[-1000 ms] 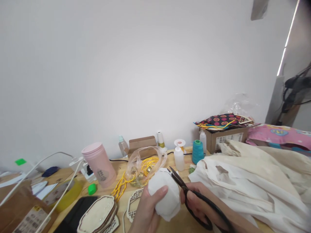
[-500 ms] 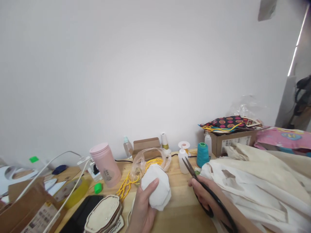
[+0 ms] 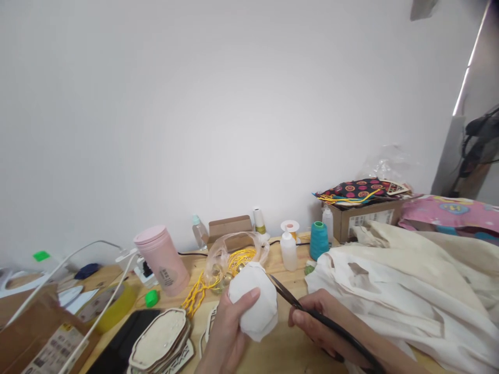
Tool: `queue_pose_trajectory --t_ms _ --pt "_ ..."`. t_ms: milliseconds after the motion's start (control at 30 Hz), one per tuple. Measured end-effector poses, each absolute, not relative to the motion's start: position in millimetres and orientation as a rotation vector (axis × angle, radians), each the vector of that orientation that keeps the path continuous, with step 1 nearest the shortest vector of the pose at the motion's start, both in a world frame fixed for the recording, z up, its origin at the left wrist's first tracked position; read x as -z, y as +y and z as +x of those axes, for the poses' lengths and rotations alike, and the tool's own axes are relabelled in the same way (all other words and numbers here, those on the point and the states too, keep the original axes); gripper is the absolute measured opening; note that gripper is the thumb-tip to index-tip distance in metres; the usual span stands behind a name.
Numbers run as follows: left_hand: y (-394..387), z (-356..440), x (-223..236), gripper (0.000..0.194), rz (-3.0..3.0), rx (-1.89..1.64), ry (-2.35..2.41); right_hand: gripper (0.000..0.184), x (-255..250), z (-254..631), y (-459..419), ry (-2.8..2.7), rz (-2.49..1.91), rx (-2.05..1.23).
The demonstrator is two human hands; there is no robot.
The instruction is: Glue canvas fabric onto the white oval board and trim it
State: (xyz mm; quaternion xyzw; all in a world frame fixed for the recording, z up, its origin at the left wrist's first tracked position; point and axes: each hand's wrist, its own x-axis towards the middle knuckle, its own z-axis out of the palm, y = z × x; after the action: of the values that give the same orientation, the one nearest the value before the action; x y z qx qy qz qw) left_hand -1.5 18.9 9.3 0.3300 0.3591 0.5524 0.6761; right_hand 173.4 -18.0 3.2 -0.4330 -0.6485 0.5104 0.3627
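Note:
My left hand is wrapped round a white cloth-covered piece, holding it upright just above the wooden table. My right hand grips black scissors by the handles. The blades point up and left, and their tips reach the right edge of the white piece. A clear bag of yellow cord lies just behind the piece.
A pile of cream fabric fills the right side. A pink tumbler, white bottle, teal thread spool and cardboard boxes stand at the back. Stacked wooden cutouts, a phone and cables lie at the left.
The scissors had swung up and away to the right half a second ago. Now they have come back down and left, with the tips at the white piece again.

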Motion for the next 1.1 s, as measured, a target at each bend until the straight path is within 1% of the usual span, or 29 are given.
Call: queue_pose_trajectory --t_ms 100,300,600,700,1100 --pt "16.4 3.5 -8.5 0.061 0.787 -1.221 0.842 0.049 -5.0 171.1 -18.8 -1.719 -1.085 -1.252" --pt "9.0 13.9 -0.9 0.069 0.795 -1.172 0.885 0.046 -3.5 167.4 -19.4 -1.638 -1.129 -1.204" --pt "7.5 16.3 -3.1 0.065 0.753 -1.190 0.837 0.045 -7.9 168.6 -17.3 -1.689 -1.071 -1.211" --pt "7.3 17.1 -3.5 0.066 0.754 -1.204 0.844 0.043 -6.0 169.4 -16.7 -1.718 -1.074 -1.154" --pt "6.6 18.1 -2.8 0.064 0.753 -1.200 0.818 0.040 0.2 172.0 -13.4 -1.742 -1.182 -1.085"
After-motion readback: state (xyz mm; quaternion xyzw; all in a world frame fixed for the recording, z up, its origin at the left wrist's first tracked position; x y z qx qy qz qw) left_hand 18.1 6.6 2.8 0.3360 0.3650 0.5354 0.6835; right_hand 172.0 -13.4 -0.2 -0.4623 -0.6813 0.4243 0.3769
